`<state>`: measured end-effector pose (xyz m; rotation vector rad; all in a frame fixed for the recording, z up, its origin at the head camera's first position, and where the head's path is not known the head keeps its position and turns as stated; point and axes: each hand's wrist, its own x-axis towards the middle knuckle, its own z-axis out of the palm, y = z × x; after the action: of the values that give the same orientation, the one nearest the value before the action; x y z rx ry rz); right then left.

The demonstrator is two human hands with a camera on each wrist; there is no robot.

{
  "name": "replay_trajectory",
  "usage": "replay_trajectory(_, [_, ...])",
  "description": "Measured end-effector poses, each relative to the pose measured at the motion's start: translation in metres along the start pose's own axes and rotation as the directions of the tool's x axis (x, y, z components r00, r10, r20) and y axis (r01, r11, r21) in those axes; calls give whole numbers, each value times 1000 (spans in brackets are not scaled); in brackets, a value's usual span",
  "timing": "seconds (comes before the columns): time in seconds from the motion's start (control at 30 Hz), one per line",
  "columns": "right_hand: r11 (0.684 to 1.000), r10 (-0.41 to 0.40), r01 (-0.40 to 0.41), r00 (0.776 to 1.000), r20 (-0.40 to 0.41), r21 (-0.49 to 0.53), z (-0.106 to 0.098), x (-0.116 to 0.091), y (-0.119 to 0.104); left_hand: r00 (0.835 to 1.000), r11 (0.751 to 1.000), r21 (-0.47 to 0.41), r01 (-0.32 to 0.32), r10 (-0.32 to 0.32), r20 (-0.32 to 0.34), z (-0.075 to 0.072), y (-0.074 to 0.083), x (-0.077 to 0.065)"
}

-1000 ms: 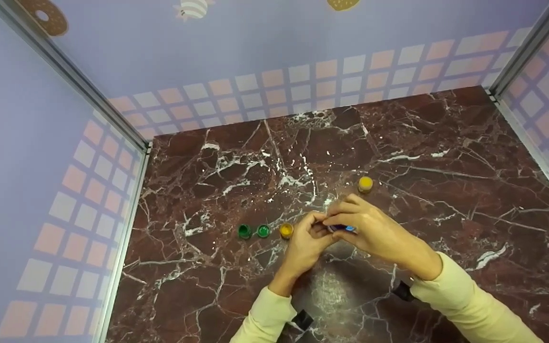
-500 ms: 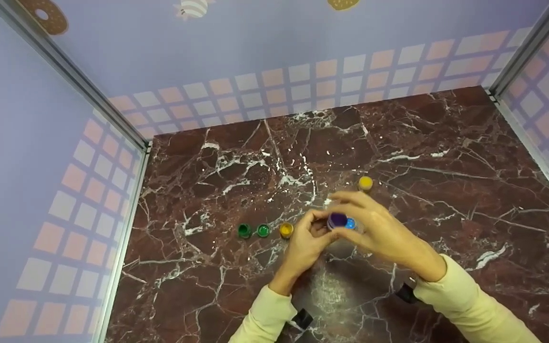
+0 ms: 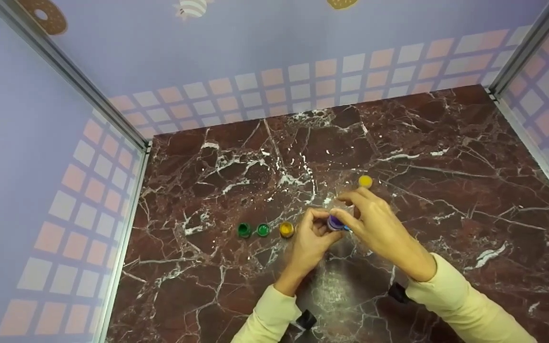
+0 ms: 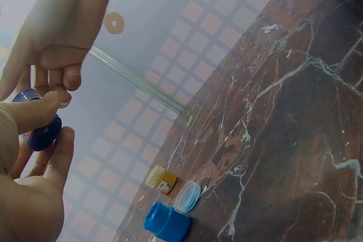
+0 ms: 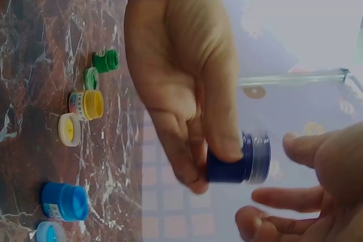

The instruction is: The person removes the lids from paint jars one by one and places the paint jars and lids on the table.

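Note:
A dark purple-blue paint jar (image 5: 228, 164) with a clear lid (image 5: 260, 159) is held up off the table. My left hand (image 3: 309, 240) grips it between thumb and fingers. My right hand (image 3: 381, 228) is beside the lid. In the right wrist view its fingers are spread, with a gap between them and the lid. In the head view the right thumb overlaps the jar's top, and contact cannot be told there. Below the hands stands an uncovered blue paint jar (image 5: 65, 201), with its clear blue-stained lid (image 4: 188, 196) next to it. The hands hide most of these two in the head view.
To the left stand an uncovered green jar (image 3: 244, 230), a green-stained lid (image 3: 263, 230) and an uncovered yellow jar (image 3: 286, 229). A yellow-stained lid (image 5: 70, 130) lies beside that jar. Another yellow jar (image 3: 365, 182), capped, stands farther back. Patterned panels enclose the marbled table (image 3: 198, 290).
My right hand was around the jar's top a second ago, then spread off it, showing the purple. Now its thumb has come back over the top. My left hand keeps its hold.

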<state>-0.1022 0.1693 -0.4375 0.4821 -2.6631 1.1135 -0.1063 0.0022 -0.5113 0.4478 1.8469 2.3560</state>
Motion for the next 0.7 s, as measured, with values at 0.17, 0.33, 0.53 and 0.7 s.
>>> replay_trajectory(0.17, [997, 14, -16, 1000, -26, -71, 1, 0, -7, 999, 999, 4, -33, 33, -14, 4, -3, 2])
replay_trajectory(0.33, [993, -16, 12, 999, -39, -115, 5, -1, -11, 998, 998, 38, -53, 54, -27, 5, -5, 2])
replay_trajectory(0.53, [995, -28, 26, 999, -24, -91, 5, -2, -13, 997, 996, 58, -62, 64, -39, 7, -5, 4])
replay_trajectory(0.7, [998, -19, 18, 1000, -21, -68, 5, -3, -14, 995, 994, 59, -89, 91, -29, 7, -4, 3])
